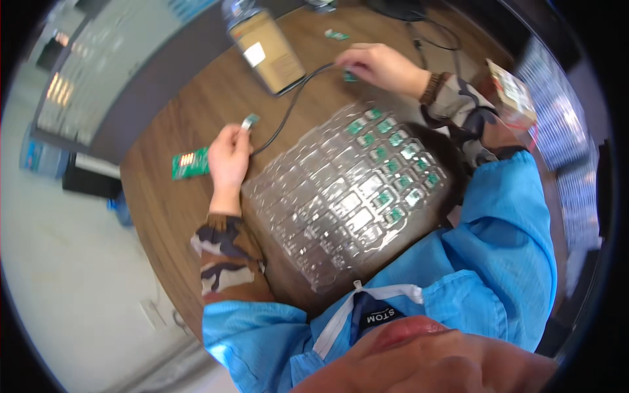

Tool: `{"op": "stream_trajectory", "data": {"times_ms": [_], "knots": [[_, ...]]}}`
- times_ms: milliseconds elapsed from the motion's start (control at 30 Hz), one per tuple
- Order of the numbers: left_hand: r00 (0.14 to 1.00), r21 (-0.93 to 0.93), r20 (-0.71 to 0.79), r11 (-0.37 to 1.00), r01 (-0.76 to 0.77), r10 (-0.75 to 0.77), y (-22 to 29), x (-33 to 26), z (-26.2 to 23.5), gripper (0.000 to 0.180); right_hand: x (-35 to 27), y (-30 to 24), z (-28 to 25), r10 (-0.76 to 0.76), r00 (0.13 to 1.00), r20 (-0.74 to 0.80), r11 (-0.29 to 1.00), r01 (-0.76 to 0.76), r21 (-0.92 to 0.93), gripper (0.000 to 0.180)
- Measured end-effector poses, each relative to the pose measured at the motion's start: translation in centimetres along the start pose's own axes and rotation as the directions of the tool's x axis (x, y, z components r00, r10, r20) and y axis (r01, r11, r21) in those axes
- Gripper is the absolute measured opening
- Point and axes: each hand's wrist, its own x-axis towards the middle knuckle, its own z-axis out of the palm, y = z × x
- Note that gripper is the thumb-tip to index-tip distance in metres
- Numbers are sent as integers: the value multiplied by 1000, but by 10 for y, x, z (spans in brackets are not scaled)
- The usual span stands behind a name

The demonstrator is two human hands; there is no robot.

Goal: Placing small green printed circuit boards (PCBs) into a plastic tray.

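My left hand [229, 157] is closed round a small plug-like piece [247, 123], silvery-white with a green end that sticks out past the thumb. A black cable [288, 112] runs from beside this hand in a curve up to my right hand [375, 65]. The right fingers are pinched together at the cable's far end, and a small green circuit board [350, 76] shows just under them. Between my forearms lies a clear plastic tray [314, 190] of many pockets; several on its right side hold small green circuit boards [391, 166].
A larger green board [190, 164] with lit segments lies left of my left hand. Beyond the tray stands a brown box [267, 52]. Another small board [337, 35] lies at the back. Dark cables [439, 40] and a box with red wires [512, 95] are at the right.
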Motion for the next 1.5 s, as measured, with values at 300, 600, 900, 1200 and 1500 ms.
{"op": "stream_trajectory", "data": {"times_ms": [300, 600, 900, 1200, 1500], "knots": [[986, -86, -55, 983, -162, 158, -20, -3, 2, 11, -41, -42, -54, 113, 992, 62, 936, -127, 328, 18], [979, 31, -62, 981, -191, 193, -35, -7, -37, 13, -152, -64, -104, 283, 955, -94, 925, -245, 290, 16], [986, 38, -47, 987, -157, 159, -30, -11, -51, 12, -303, 49, -239, 457, 559, -692, 650, -741, -168, 15], [991, 70, -25, 989, -133, 135, -32, -8, -52, 12, -354, 133, -307, 732, 349, -585, 308, -936, -173, 18], [992, 88, -27, 989, -122, 125, -33, -5, -48, 12, -349, 148, -315, 802, 344, -489, 229, -932, -280, 19]]}}
